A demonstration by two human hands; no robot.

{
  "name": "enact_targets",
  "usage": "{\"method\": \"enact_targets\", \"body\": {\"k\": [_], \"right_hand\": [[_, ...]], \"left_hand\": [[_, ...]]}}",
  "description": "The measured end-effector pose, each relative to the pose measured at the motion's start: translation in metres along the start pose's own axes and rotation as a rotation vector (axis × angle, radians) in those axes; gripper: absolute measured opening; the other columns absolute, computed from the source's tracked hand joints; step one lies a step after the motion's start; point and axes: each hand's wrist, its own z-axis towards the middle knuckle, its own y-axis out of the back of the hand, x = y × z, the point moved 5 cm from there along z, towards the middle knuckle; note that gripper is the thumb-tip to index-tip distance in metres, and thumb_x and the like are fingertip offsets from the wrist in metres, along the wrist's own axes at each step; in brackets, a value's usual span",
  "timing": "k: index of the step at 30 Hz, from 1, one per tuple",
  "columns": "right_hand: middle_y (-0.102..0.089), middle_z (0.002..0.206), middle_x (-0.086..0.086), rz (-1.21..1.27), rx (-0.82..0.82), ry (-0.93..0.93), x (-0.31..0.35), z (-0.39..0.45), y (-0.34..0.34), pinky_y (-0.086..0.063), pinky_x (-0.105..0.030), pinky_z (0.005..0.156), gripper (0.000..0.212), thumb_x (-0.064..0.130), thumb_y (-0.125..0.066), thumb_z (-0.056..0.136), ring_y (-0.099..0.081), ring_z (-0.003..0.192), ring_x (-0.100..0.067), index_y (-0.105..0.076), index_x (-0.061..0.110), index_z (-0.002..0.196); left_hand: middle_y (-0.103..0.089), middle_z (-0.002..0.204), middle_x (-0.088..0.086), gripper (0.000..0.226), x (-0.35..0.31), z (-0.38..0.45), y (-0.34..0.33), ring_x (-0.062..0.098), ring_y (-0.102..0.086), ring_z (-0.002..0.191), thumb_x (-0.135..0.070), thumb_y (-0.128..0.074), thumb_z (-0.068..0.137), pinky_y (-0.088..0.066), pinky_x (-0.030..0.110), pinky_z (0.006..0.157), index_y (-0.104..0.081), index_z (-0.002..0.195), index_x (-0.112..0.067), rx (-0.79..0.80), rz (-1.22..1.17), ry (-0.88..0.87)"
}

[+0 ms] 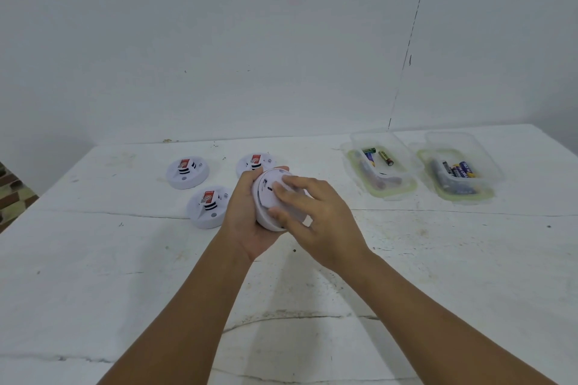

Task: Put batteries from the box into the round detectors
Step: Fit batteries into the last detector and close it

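Counting the round white detectors gives four: three lie on the white desk (pixel 93 259) and one is held above it. The left hand (pixel 247 216) cups the held detector (pixel 269 197) from below and behind, fingers curled round its rim, tilting its flat side toward the camera. The right hand (pixel 316 216) lies across that face with fingers spread and bent, fingertips pressing on the disc; whether it pinches anything small there cannot be told.

The three resting detectors sit toward the desk's far left part: the far-left detector (pixel 187 172), the near detector (pixel 209 206) just left of the left wrist, and the far-middle detector (pixel 255 162), partly hidden behind the held one. Each shows a red label and dark slots on its upper side.

Two clear plastic boxes with greenish rims stand near the far right corner, side by side but apart. The left box (pixel 380 162) holds a few loose batteries (pixel 385 158), one gold, one green-tipped. The right box (pixel 459 167) holds several dark blue batteries lying together.

Wide bare desk surface, cracked and scuffed, stretches along the near edge under both forearms and between the hands and the boxes. A white wall (pixel 219 40) rises right behind the far edge.
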Motion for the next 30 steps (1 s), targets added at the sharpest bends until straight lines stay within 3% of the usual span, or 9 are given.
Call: {"method": "enact_targets", "body": {"k": [5, 12, 17, 21, 24, 30], "right_hand": [[-0.063, 0.138, 0.006, 0.084, 0.051, -0.060, 0.000, 0.007, 0.002, -0.046, -0.025, 0.104, 0.045, 0.053, -0.065, 0.092, -0.057, 0.126, -0.014, -0.073, 0.028, 0.128], [-0.061, 0.127, 0.014, 0.238, 0.099, -0.124, -0.001, 0.011, 0.003, -0.047, -0.022, 0.100, 0.044, 0.057, -0.072, 0.082, -0.055, 0.124, -0.005, -0.077, 0.033, 0.119], [-0.060, 0.126, 0.013, 0.284, 0.103, -0.200, -0.001, 0.013, 0.003, -0.048, -0.029, 0.104, 0.038, 0.041, -0.085, 0.081, -0.054, 0.125, -0.006, -0.078, 0.033, 0.117], [-0.056, 0.131, 0.012, 0.215, 0.180, -0.119, 0.000, 0.013, 0.001, -0.041, -0.021, 0.106, 0.039, 0.045, -0.076, 0.088, -0.051, 0.126, -0.008, -0.075, 0.031, 0.124], [-0.055, 0.133, 0.010, 0.207, 0.263, -0.101, -0.003, 0.015, 0.003, -0.039, -0.020, 0.109, 0.041, 0.041, -0.077, 0.088, -0.051, 0.127, -0.009, -0.074, 0.030, 0.127], [-0.062, 0.121, 0.014, 0.194, 0.186, -0.159, -0.001, 0.020, 0.011, -0.047, -0.016, 0.095, 0.050, 0.042, -0.086, 0.082, -0.058, 0.115, -0.001, -0.071, 0.033, 0.129]], "left_hand": [[-0.064, 0.111, 0.004, 0.038, -0.003, -0.004, -0.003, 0.022, -0.063, 0.103, -0.043, -0.052, 0.098, -0.053, 0.034, 0.081, -0.057, 0.128, -0.020, 0.028, 0.005, 0.005], [-0.064, 0.112, 0.008, 0.042, -0.002, -0.005, -0.001, 0.026, -0.062, 0.102, -0.046, -0.050, 0.098, -0.058, 0.033, 0.070, -0.058, 0.129, -0.020, 0.045, 0.003, 0.036], [-0.066, 0.107, 0.009, 0.041, -0.003, -0.005, -0.003, 0.027, -0.065, 0.098, -0.045, -0.051, 0.097, -0.059, 0.035, 0.068, -0.059, 0.127, -0.018, 0.047, 0.013, 0.037], [-0.062, 0.117, 0.010, 0.043, -0.006, -0.004, 0.003, 0.028, -0.061, 0.105, -0.045, -0.052, 0.096, -0.057, 0.036, 0.076, -0.059, 0.128, -0.018, 0.041, 0.038, 0.020], [-0.061, 0.116, 0.009, 0.041, -0.006, -0.003, 0.005, 0.027, -0.061, 0.102, -0.045, -0.053, 0.095, -0.052, 0.034, 0.073, -0.059, 0.126, -0.018, 0.054, 0.052, 0.025], [-0.063, 0.111, 0.009, 0.035, -0.011, -0.002, 0.004, 0.028, -0.060, 0.103, -0.045, -0.054, 0.097, -0.047, 0.035, 0.074, -0.065, 0.118, -0.019, 0.012, 0.111, 0.016]]}}
